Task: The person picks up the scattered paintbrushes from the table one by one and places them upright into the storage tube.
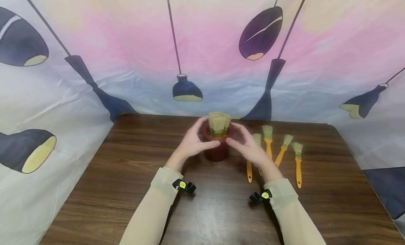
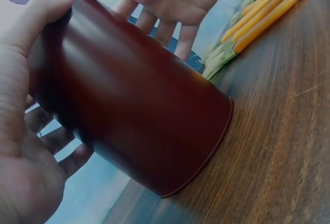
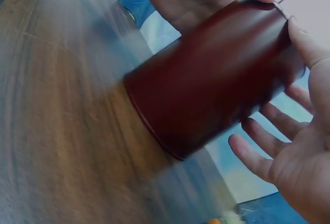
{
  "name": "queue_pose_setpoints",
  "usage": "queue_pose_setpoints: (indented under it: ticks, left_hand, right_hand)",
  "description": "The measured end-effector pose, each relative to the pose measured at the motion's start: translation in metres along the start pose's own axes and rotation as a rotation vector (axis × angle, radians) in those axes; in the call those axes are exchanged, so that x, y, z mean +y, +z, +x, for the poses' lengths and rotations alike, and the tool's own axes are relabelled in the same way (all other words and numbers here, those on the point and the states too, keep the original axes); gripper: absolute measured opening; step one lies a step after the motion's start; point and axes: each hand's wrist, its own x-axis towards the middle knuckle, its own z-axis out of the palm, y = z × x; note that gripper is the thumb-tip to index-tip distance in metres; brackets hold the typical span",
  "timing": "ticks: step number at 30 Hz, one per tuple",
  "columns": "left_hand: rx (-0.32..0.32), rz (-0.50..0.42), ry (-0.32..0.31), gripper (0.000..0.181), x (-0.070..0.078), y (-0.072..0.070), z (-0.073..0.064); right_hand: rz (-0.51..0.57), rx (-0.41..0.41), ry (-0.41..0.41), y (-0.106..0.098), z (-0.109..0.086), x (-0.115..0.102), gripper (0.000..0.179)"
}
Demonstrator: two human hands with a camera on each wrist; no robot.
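Observation:
A dark red cylindrical holder (image 1: 217, 153) is between both hands, with flat paintbrushes (image 1: 219, 122) standing in it bristles up. Their handles are hidden inside. My left hand (image 1: 192, 141) grips the left side of the holder, thumb on the near side of its rim. Opposite it, my right hand (image 1: 249, 146) grips the right side, thumb also at the rim. In the left wrist view the smooth holder wall (image 2: 139, 95) reaches down to the wood. Whether its base touches the table or hovers just over it, I cannot tell.
Several loose paintbrushes with orange-yellow handles (image 1: 298, 167) lie on the brown wooden table (image 1: 133, 160), right of the holder, some partly behind the right hand and forearm. A fabric backdrop printed with lamps (image 1: 187, 88) hangs behind the table's far edge.

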Motion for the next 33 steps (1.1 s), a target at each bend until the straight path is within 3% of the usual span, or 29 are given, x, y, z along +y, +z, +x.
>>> queue_pose_setpoints:
  ticks: [8,15,21,27,33]
  left_hand:
    - [0.077,0.016,-0.018,0.097,-0.005,-0.002,-0.003]
    - [0.097,-0.019,-0.028,0.098,-0.006,0.003,-0.004]
    - [0.073,-0.051,-0.021,0.097,-0.005,0.006,-0.003]
    - [0.069,-0.059,-0.027,0.098,-0.004,0.007,-0.001]
    - [0.084,-0.044,-0.038,0.099,-0.004,0.005,-0.002]
  right_hand:
    - [-0.176,0.1,0.037,-0.033,-0.009,-0.009,0.058]
    - [-0.453,0.174,0.079,-0.083,-0.047,-0.014,0.058]
    - [-0.673,0.245,0.081,-0.123,-0.083,-0.003,0.055]
    - [-0.804,0.264,0.211,-0.15,-0.114,0.011,0.064]
    - [-0.822,0.218,0.362,-0.154,-0.129,0.021,0.082]
